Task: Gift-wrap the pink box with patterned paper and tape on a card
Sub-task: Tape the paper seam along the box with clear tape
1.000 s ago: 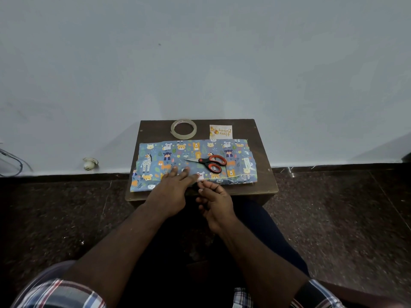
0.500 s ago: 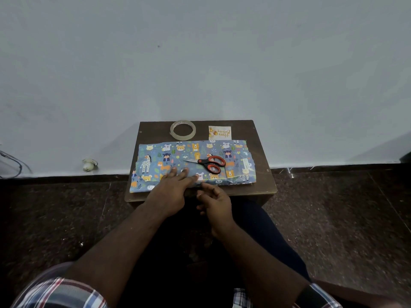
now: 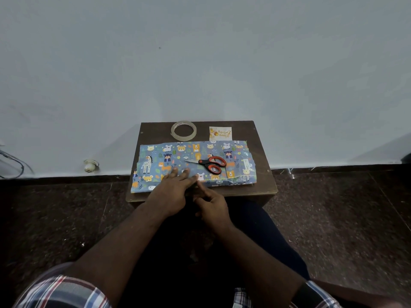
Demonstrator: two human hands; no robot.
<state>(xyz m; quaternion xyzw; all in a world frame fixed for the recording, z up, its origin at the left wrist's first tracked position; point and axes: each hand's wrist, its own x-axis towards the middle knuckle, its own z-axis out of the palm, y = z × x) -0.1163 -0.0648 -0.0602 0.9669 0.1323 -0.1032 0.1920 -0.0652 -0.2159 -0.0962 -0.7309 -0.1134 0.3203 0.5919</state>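
Blue patterned paper (image 3: 235,152) with cartoon animals lies folded across the small brown table (image 3: 262,152); the pink box is not visible. My left hand (image 3: 171,192) rests flat on the paper's near edge, fingers spread. My right hand (image 3: 211,204) sits just right of it at the table's front edge, fingers curled, its forefinger touching the paper's edge. Red-handled scissors (image 3: 211,164) lie on top of the paper. A clear tape roll (image 3: 183,130) and a small white card (image 3: 220,133) with gold print lie behind the paper.
The table stands against a pale wall. Dark speckled floor surrounds it. A small white object (image 3: 90,165) sits at the wall's base on the left, and cables (image 3: 11,161) show at the far left. My legs are under the table's front.
My right hand has shifted slightly and its fingers have curled in more near the paper's front edge. My left hand stays pressed on the paper.
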